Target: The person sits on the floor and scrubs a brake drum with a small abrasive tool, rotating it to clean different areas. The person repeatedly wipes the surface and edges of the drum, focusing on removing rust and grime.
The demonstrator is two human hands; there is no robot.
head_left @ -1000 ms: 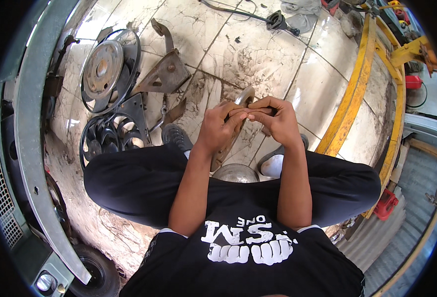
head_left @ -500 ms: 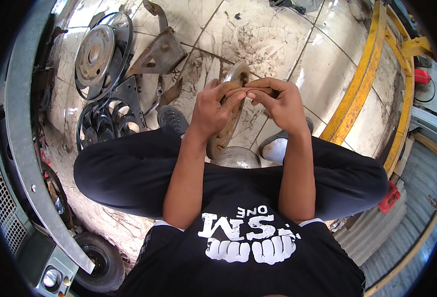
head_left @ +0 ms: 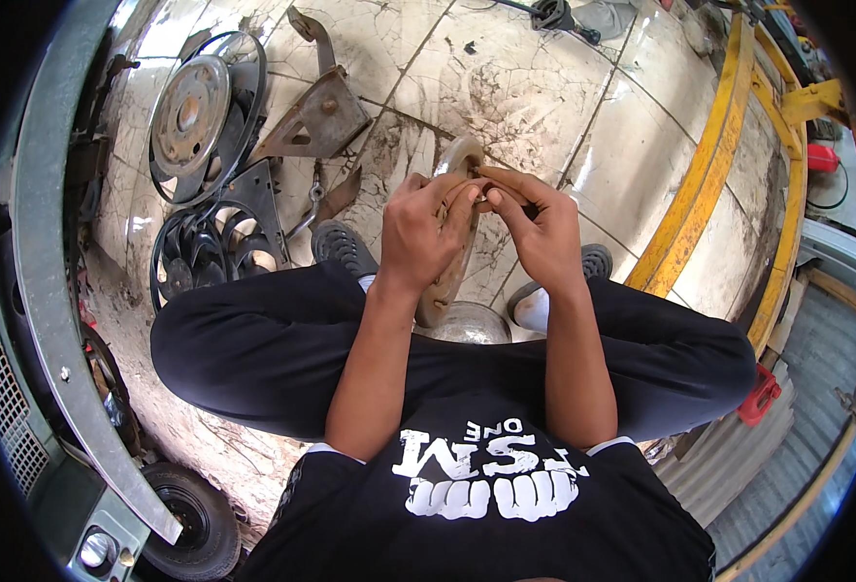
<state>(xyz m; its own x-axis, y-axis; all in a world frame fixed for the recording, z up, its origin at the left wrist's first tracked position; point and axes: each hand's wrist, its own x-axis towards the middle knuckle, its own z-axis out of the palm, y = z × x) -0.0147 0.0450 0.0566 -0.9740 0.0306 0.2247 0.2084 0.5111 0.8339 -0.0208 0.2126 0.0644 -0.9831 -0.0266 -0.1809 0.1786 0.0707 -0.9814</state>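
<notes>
A round, worn metal disc [head_left: 460, 156] stands on edge between my feet, tilted, with my hands partly in front of it. Just ahead of its rim, my left hand [head_left: 424, 229] is closed, thumb and fingers pinched together. Facing it, my right hand [head_left: 540, 221] pinches from the other side, so the fingertips of both meet. Something small, brownish with a pale edge, shows between the fingertips; its kind is too small to tell. Below the disc, close to my lap, lies a shiny domed metal piece [head_left: 465, 323].
At far left lie a rusty round plate [head_left: 190, 114], black rings [head_left: 195, 247], a triangular metal bracket [head_left: 323, 118] and a wrench-like tool [head_left: 313, 199]. A yellow metal frame [head_left: 697, 194] runs along the right. A small tyre [head_left: 193, 521] stands at lower left, beside a long grey metal bar [head_left: 49, 291].
Both hands have shifted slightly nearer to me, with the right thumb bent more against the small piece. The disc has turned more edge-on and moved a little toward the right.
</notes>
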